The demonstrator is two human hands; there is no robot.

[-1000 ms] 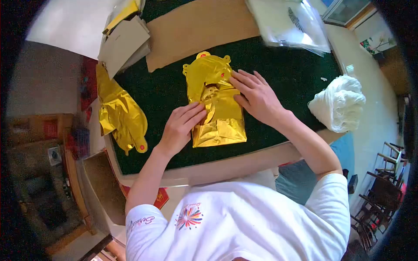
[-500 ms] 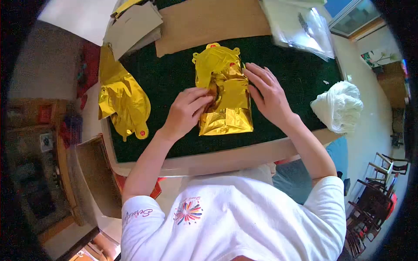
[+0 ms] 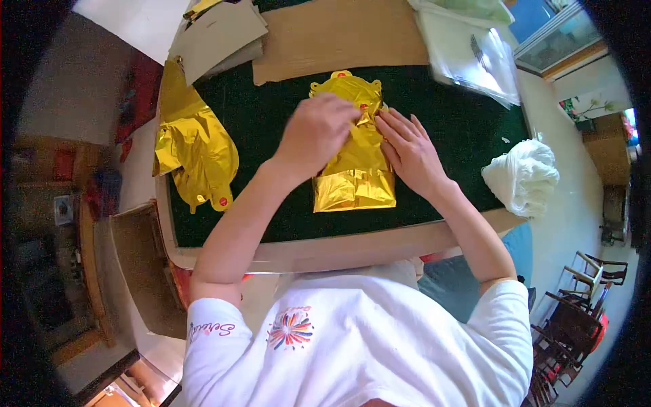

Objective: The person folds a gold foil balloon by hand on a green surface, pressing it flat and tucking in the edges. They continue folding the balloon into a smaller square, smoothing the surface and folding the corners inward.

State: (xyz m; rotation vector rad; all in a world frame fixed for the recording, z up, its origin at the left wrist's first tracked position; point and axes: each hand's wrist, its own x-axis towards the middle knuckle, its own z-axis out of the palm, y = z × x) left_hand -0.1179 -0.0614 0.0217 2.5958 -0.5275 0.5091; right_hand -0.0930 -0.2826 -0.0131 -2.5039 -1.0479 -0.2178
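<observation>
A folded gold foil piece point(image 3: 356, 152) with small round tabs at its top end lies on the dark green tabletop in front of me. My left hand point(image 3: 319, 129) is over its upper left part, blurred, with the fingers curled; whether they hold anything is hidden. Along the right edge of the foil rests my right hand point(image 3: 410, 146), flat, fingers stretched out and touching the foil. A red dot shows on the foil between the hands.
More gold foil pieces point(image 3: 196, 149) lie at the left. Grey cards point(image 3: 220, 41) and a brown cardboard sheet point(image 3: 339, 34) are at the back. Clear plastic bags point(image 3: 475, 57) lie back right, and a bundle of white string point(image 3: 522, 178) sits at the right edge.
My left hand has moved up from the foil's left middle to its upper part. My right hand has stayed by the right edge. The foil's left side now looks flatter.
</observation>
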